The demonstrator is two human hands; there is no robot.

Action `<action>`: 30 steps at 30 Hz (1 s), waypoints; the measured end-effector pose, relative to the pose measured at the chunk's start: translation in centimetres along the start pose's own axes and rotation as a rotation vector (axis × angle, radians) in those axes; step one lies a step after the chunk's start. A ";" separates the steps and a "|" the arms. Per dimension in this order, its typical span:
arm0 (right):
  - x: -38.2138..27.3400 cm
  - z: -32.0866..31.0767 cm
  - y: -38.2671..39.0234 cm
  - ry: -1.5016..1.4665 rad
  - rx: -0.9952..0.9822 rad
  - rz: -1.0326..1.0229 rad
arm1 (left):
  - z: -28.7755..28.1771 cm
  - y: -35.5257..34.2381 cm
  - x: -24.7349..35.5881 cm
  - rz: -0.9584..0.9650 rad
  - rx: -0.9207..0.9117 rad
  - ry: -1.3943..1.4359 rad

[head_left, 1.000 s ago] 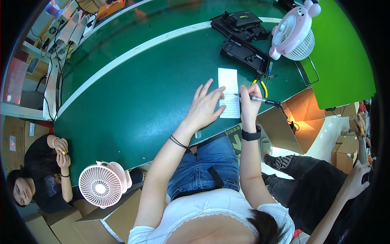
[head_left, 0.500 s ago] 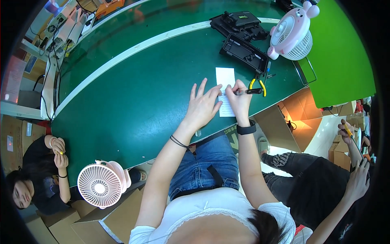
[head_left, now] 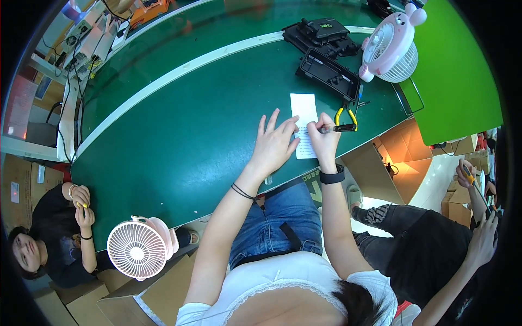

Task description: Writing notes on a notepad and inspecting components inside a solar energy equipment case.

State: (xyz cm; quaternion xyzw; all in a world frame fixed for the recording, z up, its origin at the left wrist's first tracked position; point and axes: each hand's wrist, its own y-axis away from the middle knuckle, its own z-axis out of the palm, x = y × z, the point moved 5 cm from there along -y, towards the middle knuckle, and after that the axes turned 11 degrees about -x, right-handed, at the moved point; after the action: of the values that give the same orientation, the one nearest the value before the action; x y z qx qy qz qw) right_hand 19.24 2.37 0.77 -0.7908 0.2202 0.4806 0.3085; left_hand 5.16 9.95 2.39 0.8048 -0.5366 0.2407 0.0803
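Note:
A narrow white paper slip (head_left: 303, 104) with rows of markings lies on the green table in front of me. My left hand (head_left: 275, 142) rests at its left edge, fingers spread and fingertips touching the paper. My right hand (head_left: 325, 142) is closed around a dark pen (head_left: 342, 128), its rear end pointing right. The fingers hide the pen's tip, over the right side of the slip. Close beyond the right hand are pliers with yellow handles (head_left: 338, 116).
Beyond the slip sit an open black plastic tray (head_left: 329, 74) and black plastic housings (head_left: 318, 35). A pink animal-shaped fan (head_left: 391, 46) stands at far right, another pink fan (head_left: 137, 250) at near left. One person sits left; another, right, holds a screwdriver (head_left: 468, 175).
My right hand and the pen have shifted slightly toward me and to the right over the paper. My left hand stays in place on the slip. The whole view has shifted a little.

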 end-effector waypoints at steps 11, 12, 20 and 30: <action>-0.9 0.3 -0.1 0.020 -0.043 0.034 | 0.1 -0.1 0.1 -0.006 0.001 0.007; -0.8 0.4 -0.1 0.026 -0.038 0.031 | 0.1 0.0 0.0 -0.006 0.008 0.001; -0.6 0.3 -0.1 0.066 -0.035 0.022 | 0.0 0.0 0.2 -0.001 -0.001 -0.010; -0.7 0.2 -0.2 0.077 -0.010 0.031 | 0.0 -0.1 0.1 -0.001 0.009 0.006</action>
State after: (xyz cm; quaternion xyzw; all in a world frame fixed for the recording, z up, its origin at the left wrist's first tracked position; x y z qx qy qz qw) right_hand 18.98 2.68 1.35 -0.8067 0.2417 0.4559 0.2881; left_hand 5.26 9.87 2.48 0.8047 -0.5349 0.2453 0.0785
